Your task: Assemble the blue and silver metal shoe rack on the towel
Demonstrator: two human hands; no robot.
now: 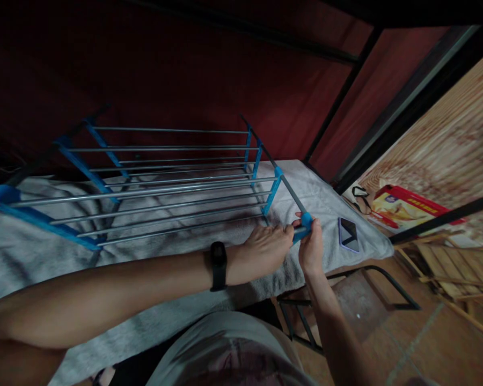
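A rack [177,185] of grey metal rods and blue plastic connectors lies on its side on a grey blanket. At its near right corner, my right hand [312,249] grips a blue plastic connector [306,221] fitted on the end of a dark upright tube [293,192]. My left hand [270,244], with a black band on its wrist, is closed right beside that connector. A short bit of metal rod [299,230] shows between its fingers and the connector; any further length is hidden by the hand and forearm.
A phone [348,234] lies on the blanket [241,287] to the right. Beyond the bed's end are a red and yellow box [410,208], black glasses [361,198] and a wooden slatted piece [459,268]. A black metal frame post [346,102] stands at the right.
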